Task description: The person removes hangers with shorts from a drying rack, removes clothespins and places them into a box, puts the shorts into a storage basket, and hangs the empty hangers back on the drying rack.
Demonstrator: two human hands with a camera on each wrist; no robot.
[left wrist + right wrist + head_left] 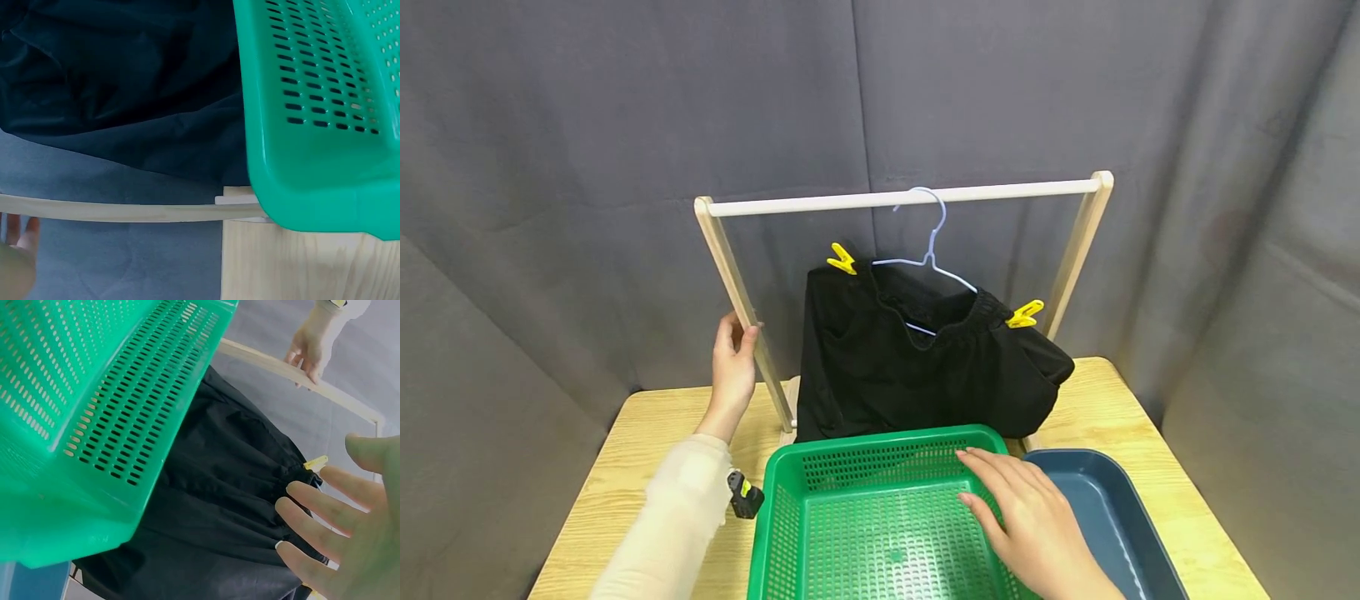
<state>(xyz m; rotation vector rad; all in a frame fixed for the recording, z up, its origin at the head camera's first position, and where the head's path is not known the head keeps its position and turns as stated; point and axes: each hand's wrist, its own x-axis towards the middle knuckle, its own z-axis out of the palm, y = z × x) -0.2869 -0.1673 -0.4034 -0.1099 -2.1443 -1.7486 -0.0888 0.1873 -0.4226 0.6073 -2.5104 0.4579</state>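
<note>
1. Black elastic-waist bottoms (917, 375) hung at centre, beyond the green perforated basket (880, 442), sagging lower at right.
2. They were borne by a pale-blue hanger (932, 250) hooked over the white rail (820, 203); yellow clothespins (1026, 313) were fixed near both waistband ends.
3. The left hand (733, 367) grasped the wooden left post (727, 271).
4. The right hand (1030, 517) was released, fingers extended above the basket's right side.
5. Step in hand, as judged: steadying the post, bottoms already hung. The next move seemingly called for a firm left grasp and light levelling.
</note>
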